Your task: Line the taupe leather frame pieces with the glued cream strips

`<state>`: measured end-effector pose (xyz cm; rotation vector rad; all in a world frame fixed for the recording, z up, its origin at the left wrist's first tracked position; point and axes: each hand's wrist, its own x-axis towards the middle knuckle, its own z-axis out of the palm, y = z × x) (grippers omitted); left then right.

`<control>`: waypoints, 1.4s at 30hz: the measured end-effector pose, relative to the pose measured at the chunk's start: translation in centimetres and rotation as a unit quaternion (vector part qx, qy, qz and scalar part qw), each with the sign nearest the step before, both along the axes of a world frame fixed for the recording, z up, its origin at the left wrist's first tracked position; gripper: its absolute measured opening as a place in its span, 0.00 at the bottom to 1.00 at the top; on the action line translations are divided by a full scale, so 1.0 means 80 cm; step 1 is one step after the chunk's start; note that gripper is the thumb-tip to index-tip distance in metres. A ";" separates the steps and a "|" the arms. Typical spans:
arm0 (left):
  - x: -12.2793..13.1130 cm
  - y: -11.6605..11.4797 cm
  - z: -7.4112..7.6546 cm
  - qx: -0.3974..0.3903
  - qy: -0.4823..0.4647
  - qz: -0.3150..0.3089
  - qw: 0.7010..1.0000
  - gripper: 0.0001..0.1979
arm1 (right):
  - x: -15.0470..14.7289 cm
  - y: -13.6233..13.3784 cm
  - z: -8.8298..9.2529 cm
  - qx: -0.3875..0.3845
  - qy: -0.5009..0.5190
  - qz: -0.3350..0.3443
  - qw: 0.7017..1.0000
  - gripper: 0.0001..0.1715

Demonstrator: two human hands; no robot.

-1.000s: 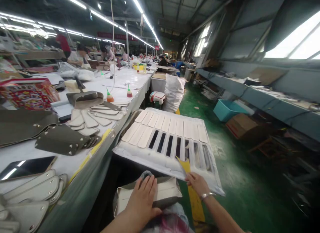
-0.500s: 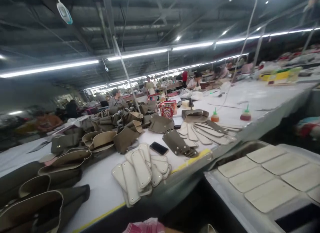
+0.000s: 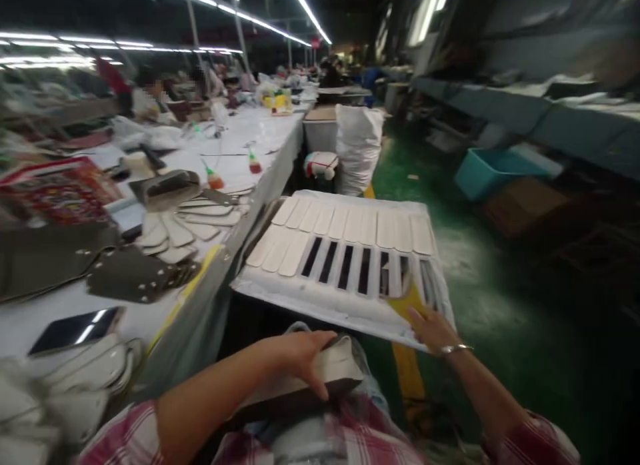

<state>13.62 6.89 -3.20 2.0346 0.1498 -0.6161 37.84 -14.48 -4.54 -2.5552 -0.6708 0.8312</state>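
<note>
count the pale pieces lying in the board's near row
3: the left piece, the middle piece and the right piece, side by side at the left end of that row, left of the board's dark slots. Any stacked underneath would be hidden.

Near the right edge of the tabletop (image 3: 275, 137), a phone (image 3: 77, 330) is laid, with strips (image 3: 213, 218) fanned farther along and two bottles (image 3: 255, 164) beyond. To the right, a rack (image 3: 305, 300) is placed; panels (image 3: 353, 224) are lined along its far edge and in its near left corner. A tool (image 3: 411, 302) is held over its near edge, toward the right corner. Behind the rack, a sack (image 3: 359, 148) is stood.
</note>
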 end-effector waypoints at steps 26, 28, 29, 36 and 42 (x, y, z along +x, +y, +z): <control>0.057 0.017 -0.068 -0.483 0.083 -0.029 0.871 0.28 | -0.104 0.103 0.021 -0.082 -0.202 0.315 0.924 0.28; 0.056 0.013 -0.070 -0.524 0.110 -0.027 0.844 0.28 | -0.104 0.105 0.019 -0.084 -0.205 0.341 0.913 0.29; 0.056 0.012 -0.071 -0.541 0.112 -0.032 0.833 0.28 | -0.103 0.107 0.019 -0.081 -0.206 0.356 0.908 0.29; 0.046 0.012 -0.091 -0.590 0.078 -0.037 0.803 0.39 | -0.100 0.116 0.015 -0.074 -0.192 0.419 0.884 0.29; 0.030 0.014 -0.104 -0.476 0.123 0.076 0.867 0.41 | -0.097 0.117 0.012 -0.066 -0.191 0.454 0.868 0.29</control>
